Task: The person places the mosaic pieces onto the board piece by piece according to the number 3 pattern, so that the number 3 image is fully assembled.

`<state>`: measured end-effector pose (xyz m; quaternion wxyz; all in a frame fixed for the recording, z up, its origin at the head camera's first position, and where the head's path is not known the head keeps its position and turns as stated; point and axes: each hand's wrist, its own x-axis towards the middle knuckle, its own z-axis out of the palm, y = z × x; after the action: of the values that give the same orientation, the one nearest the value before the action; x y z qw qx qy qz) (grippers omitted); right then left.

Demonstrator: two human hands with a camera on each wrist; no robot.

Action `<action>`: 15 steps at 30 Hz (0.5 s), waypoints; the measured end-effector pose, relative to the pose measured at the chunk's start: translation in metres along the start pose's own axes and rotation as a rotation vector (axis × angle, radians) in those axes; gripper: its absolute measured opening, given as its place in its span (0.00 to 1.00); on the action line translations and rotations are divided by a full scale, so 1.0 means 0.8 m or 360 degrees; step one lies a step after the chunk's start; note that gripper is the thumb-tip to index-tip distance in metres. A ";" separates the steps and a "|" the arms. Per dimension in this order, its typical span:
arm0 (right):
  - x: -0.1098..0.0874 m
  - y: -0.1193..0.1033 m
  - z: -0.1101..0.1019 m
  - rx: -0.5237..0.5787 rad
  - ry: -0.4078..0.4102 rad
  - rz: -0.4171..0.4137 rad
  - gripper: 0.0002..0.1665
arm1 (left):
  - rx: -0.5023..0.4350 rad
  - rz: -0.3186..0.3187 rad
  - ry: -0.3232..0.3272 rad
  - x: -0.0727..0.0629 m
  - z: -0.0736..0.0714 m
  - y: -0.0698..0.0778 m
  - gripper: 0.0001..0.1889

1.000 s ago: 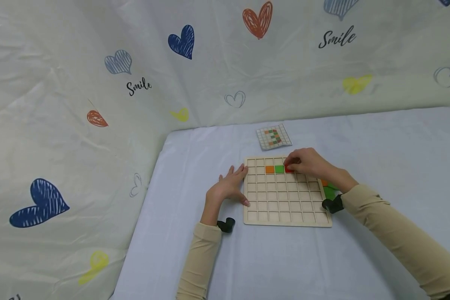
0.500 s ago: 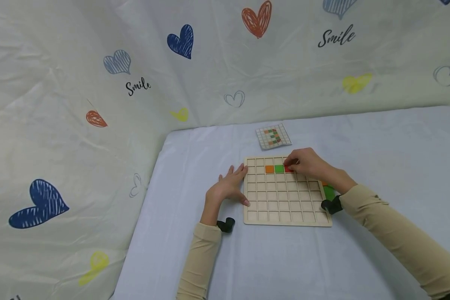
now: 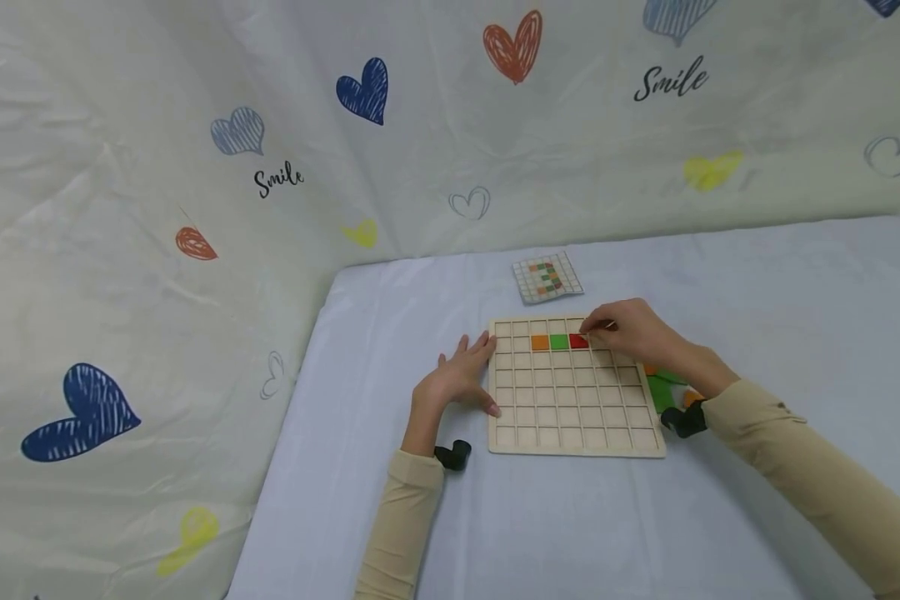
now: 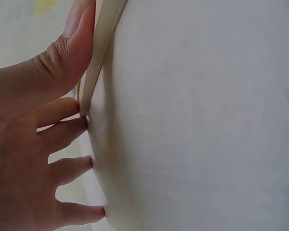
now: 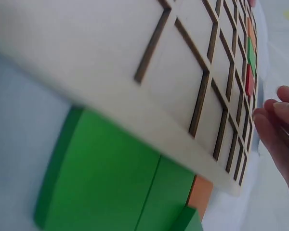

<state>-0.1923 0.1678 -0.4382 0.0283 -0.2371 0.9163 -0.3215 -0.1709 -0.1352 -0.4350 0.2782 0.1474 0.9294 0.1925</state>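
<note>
White worktop (image 3: 570,525), heart-print backdrop (image 3: 420,150)
Right fingers (image 3: 606,312) have since released the red tile (image 3: 578,342); left fingers (image 4: 65,133), ungrasping, still touch the board (image 3: 566,397)

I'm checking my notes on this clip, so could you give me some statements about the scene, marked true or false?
1. A row in the wooden board holds an orange tile, a green tile and a red tile. True.

2. The printed card lies beyond the board in the head view. True.

3. Both hands are off the board. False: the left hand touches its left edge.

4. Of those three tiles, the red tile is nearest the right hand. True.

5. The loose tiles lie along the board's left edge. False: loose green tiles lie by its right edge.
</note>
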 end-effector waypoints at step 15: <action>-0.030 0.024 -0.017 -0.0097 0.0020 0.0114 0.10 | -0.0008 0.0015 0.0013 -0.001 0.000 -0.001 0.65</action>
<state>-0.1817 0.1993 -0.4416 0.0267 -0.2027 0.9338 -0.2937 -0.1701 -0.1362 -0.4352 0.2739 0.1501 0.9294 0.1967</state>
